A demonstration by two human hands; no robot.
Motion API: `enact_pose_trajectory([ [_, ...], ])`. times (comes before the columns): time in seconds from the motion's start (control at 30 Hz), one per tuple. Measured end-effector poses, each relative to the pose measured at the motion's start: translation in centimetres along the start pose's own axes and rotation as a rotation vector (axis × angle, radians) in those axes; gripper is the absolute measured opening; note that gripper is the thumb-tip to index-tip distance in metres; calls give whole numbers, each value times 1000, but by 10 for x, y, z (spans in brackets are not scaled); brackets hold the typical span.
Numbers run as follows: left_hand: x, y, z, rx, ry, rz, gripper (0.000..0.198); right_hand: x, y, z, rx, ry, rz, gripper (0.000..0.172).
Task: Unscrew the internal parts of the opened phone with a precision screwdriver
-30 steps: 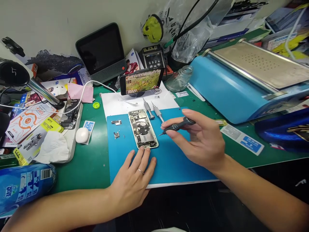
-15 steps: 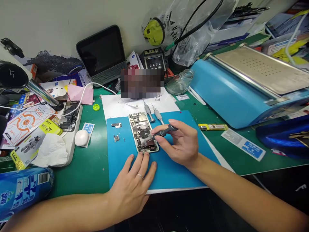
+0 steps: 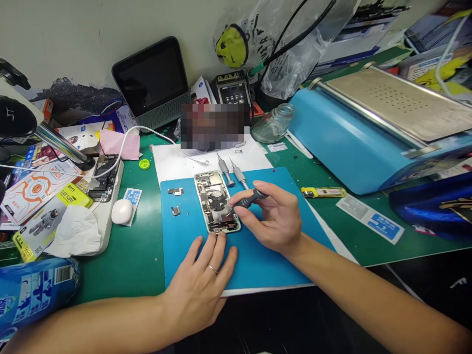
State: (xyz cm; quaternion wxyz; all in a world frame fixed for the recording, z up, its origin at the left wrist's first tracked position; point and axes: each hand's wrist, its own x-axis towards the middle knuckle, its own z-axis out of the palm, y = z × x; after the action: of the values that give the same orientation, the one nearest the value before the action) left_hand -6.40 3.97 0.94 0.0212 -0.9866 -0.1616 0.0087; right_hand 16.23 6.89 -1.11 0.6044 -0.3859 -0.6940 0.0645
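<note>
An opened phone (image 3: 215, 196) with its inner boards bare lies on the blue mat (image 3: 258, 265). My left hand (image 3: 206, 270) rests with fingers spread, its middle fingertips touching the phone's near edge. Between thumb and fingers, my right hand (image 3: 276, 216) grips a dark screwdriver (image 3: 250, 197), tilted, with its tip over the lower right of the phone. Two grey screwdrivers (image 3: 223, 169) (image 3: 239, 174) lie beyond the phone. Left of it sit small phone parts (image 3: 175, 191) (image 3: 175, 211) and tiny loose bits.
A blue machine with a perforated metal top (image 3: 332, 137) stands right. A glass jar (image 3: 273, 123), a dark display (image 3: 151, 78) and a white cable (image 3: 162, 132) are at the back. On the left are another opened phone (image 3: 103, 179), a white earbud case (image 3: 121, 211) and a blue package (image 3: 37, 295).
The whole view has shifted slightly, so things appear a little further left. Both hands keep nearly the same pose, the screwdriver still over the phone's lower right.
</note>
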Motion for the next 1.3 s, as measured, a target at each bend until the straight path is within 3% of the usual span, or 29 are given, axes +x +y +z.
enact_pose_trajectory([
  [1.3,1,1,0,-26,-2,-4,81,-4,-1,1,-8,11,42,71],
])
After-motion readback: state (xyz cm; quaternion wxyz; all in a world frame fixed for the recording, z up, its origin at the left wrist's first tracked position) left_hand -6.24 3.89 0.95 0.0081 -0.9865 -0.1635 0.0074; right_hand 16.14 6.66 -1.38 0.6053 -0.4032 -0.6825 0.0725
